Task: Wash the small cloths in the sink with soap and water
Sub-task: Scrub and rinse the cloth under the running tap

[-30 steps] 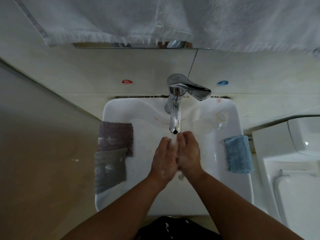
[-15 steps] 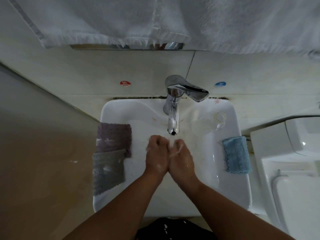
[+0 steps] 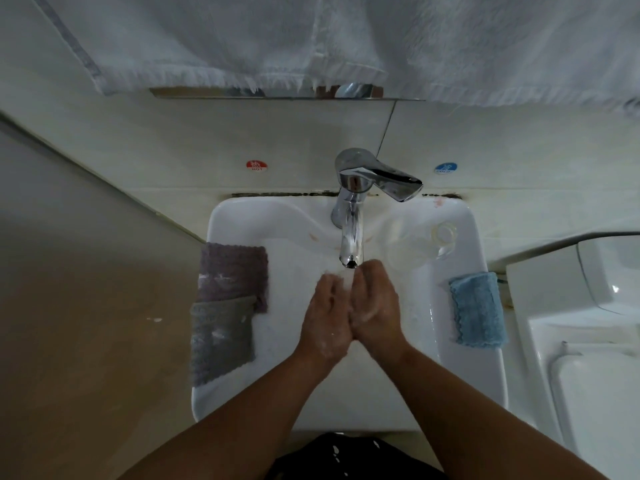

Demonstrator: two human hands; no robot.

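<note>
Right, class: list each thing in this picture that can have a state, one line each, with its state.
tap: running, lever turned right
left hand: sudsy, under the stream, holding nothing visible
right hand: sudsy, pressed against left hand
purple cloth: draped over the left rim of the sink
grey cloth: draped there too, overlapping the purple cloth
blue cloth: draped over the right rim
white towel: hanging above

Two little round stickers sit on the pale tiled wall (image 3: 173,150) behind the white ceramic sink (image 3: 242,220). Left of the chrome tap (image 3: 351,237), the red round sticker (image 3: 256,165) shows a white character with the word "HOT" beneath. Right of the tap, the blue round sticker (image 3: 445,168) carries a white mark over a short word, too blurred to read surely.
</note>
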